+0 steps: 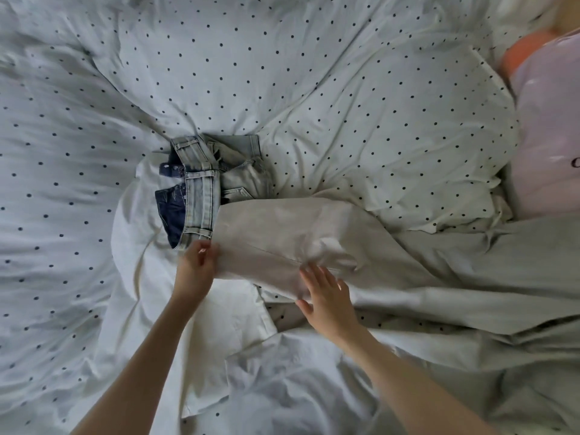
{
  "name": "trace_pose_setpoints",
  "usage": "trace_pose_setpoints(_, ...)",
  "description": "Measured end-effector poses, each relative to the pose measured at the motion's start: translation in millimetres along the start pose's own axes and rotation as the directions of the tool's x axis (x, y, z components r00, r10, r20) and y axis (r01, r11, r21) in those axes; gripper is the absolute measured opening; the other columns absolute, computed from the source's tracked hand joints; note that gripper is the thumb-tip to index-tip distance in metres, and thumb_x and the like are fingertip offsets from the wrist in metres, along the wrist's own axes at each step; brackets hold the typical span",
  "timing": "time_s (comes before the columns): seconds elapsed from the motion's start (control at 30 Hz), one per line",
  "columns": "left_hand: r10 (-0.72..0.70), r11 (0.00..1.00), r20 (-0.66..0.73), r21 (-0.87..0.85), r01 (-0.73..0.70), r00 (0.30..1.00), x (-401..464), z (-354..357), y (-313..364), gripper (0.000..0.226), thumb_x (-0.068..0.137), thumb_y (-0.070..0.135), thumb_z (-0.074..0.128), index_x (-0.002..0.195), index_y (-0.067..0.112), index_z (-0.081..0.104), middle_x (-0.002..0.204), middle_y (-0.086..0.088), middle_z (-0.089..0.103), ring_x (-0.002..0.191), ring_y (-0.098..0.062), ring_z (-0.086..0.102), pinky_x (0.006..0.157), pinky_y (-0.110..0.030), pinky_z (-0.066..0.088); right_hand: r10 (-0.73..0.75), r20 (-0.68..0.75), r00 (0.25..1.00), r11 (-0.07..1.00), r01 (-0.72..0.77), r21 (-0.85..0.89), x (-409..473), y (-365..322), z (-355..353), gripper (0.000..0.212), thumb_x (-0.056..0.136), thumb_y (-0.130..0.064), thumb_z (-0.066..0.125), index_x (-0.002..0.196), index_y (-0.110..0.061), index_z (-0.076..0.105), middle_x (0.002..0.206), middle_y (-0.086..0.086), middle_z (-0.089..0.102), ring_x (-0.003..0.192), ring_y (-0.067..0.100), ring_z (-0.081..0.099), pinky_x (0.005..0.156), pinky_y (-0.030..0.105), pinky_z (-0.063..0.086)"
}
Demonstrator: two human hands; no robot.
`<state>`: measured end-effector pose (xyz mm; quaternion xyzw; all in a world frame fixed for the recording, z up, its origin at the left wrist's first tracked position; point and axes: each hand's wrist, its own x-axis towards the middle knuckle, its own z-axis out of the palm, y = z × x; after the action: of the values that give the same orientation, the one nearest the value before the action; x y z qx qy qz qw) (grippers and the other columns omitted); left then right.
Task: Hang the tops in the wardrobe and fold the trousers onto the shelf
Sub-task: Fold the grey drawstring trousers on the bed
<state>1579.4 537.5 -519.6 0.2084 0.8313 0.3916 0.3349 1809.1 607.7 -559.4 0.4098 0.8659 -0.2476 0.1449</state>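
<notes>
Head view, left hand: the left hand (pixel 196 266) reaches forward with its bare forearm stretched out from the lower left; its fingers (pixel 204 250) curl round the near left corner of the folded cream cotton trousers (pixel 276 237) and pinch the cloth.
Head view, right hand: the right hand (pixel 326 298) lies palm down, its fingers straight and spread, the tips touching the near edge of the cream trousers; it grips nothing.
Cream trousers: a flat folded panel lying on the bed, in the middle of the view, with a seam line running across it and a bunched fold at its right end.
Jeans: pale washed denim jeans (pixel 201 196) lie crumpled just beyond the cream trousers, touching their left end, with a darker blue denim piece (pixel 171 211) tucked at their left side.
Bed: white duvet with small dark dots (pixel 314 73), much creased.
Hard to make out: a pale lilac garment (pixel 546 146) and a blurred orange shape (pixel 527 51) at the right edge, both cut off.
</notes>
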Motion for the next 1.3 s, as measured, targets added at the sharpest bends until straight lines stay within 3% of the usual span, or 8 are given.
trace_pose_setpoints(0.37, -0.302, 0.893, 0.078, 0.372, 0.253, 0.950, -45, -26, -75, 0.023, 0.087, 0.019, 0.056, 0.090, -0.001, 0.067, 0.085, -0.017, 0.062, 0.091, -0.034, 0.058, 0.070, -0.030, 0.034, 0.048, 0.210, 0.977, 0.999, -0.042, -0.034, -27, -18, 25, 0.048, 0.097, -0.045, 0.036, 0.139, -0.023, 0.036, 0.137, 0.000, 0.047, 0.126, 0.023, 0.043, 0.101, 0.036, 0.035)
trace_pose_setpoints(0.5, -0.295, 0.947, 0.104, 0.162, 0.277, 0.950, -35, -33, -53, 0.040, 0.070, 0.046, 0.055, 0.088, 0.012, 0.068, 0.083, -0.010, 0.063, 0.089, -0.028, 0.056, 0.078, -0.035, 0.040, 0.078, 0.231, 0.970, 0.997, -0.071, -0.038, -25, -19, 28, 0.043, 0.098, -0.045, 0.035, 0.135, -0.024, 0.043, 0.135, -0.001, 0.050, 0.123, 0.025, 0.046, 0.101, 0.037, 0.033)
trace_pose_setpoints(0.63, -0.259, 0.966, 0.052, -0.006, 0.259, 0.965, -1, -23, -24, 0.046, 0.070, 0.059, 0.057, 0.064, 0.014, 0.061, 0.070, -0.008, 0.056, 0.071, -0.021, 0.049, 0.066, -0.032, 0.036, 0.053, 0.182, 0.982, 0.998, -0.046, -0.042, -18, -20, 27, 0.041, 0.098, -0.042, 0.035, 0.131, -0.022, 0.048, 0.132, 0.000, 0.052, 0.120, 0.023, 0.048, 0.098, 0.035, 0.036)
trace_pose_setpoints(0.83, -0.233, 0.967, 0.024, -0.099, 0.234, 0.972, 34, 1, 12, 0.026, 0.084, 0.033, 0.068, 0.077, 0.008, 0.070, 0.063, -0.002, 0.058, 0.056, -0.014, 0.050, 0.054, -0.022, 0.042, 0.007, 0.039, 0.999, 1.000, -0.007, -0.006, -18, -16, 14, 0.050, 0.099, -0.042, 0.035, 0.145, -0.024, 0.030, 0.152, 0.000, 0.029, 0.132, 0.020, 0.037, 0.104, 0.036, 0.033)
trace_pose_setpoints(0.9, -0.116, 0.982, -0.004, -0.149, 0.114, 0.993, 34, 0, 22, 0.015, 0.087, 0.021, 0.064, 0.088, 0.008, 0.071, 0.064, 0.001, 0.058, 0.055, -0.009, 0.049, 0.050, -0.019, 0.042, 0.013, -0.123, 0.992, 0.998, -0.005, 0.061, -17, -15, 4, 0.054, 0.099, -0.038, 0.038, 0.148, -0.021, 0.025, 0.156, 0.005, 0.021, 0.135, 0.024, 0.036, 0.105, 0.040, 0.034)
trace_pose_setpoints(1.03, 0.135, 0.956, -0.153, -0.238, -0.169, 0.979, 18, -19, 33, 0.019, 0.091, 0.008, 0.052, 0.075, 0.018, 0.055, 0.067, 0.003, 0.054, 0.050, 0.004, 0.050, 0.043, -0.011, 0.039, 0.005, -0.303, 0.953, 0.995, 0.027, 0.101, -1, -10, -24, 0.062, 0.098, -0.036, 0.043, 0.150, -0.016, 0.017, 0.158, 0.010, 0.010, 0.143, 0.026, 0.022, 0.108, 0.046, 0.033)
trace_pose_setpoints(1.17, 0.172, 0.964, -0.286, -0.146, -0.221, 0.943, 12, -31, 26, 0.019, 0.096, 0.014, 0.046, 0.078, 0.020, 0.046, 0.067, 0.005, 0.047, 0.053, 0.007, 0.048, 0.047, -0.006, 0.035, -0.039, -0.206, 0.978, 0.999, 0.043, 0.018, 18, -18, -33, 0.065, 0.099, -0.039, 0.036, 0.151, -0.021, -0.001, 0.157, 0.008, -0.013, 0.146, 0.025, -0.001, 0.114, 0.044, 0.024)
trace_pose_setpoints(1.3, -0.014, 0.999, -0.197, 0.047, 0.024, 0.980, 27, -31, -2, 0.020, 0.098, 0.026, 0.044, 0.097, 0.008, 0.054, 0.082, -0.003, 0.056, 0.071, -0.016, 0.051, 0.060, -0.018, 0.045, -0.029, 0.016, 0.999, 0.999, 0.028, 0.034, 16, -25, -5, 0.067, 0.099, -0.041, 0.036, 0.150, -0.026, -0.005, 0.157, 0.004, -0.019, 0.146, 0.028, -0.006, 0.113, 0.050, 0.024)
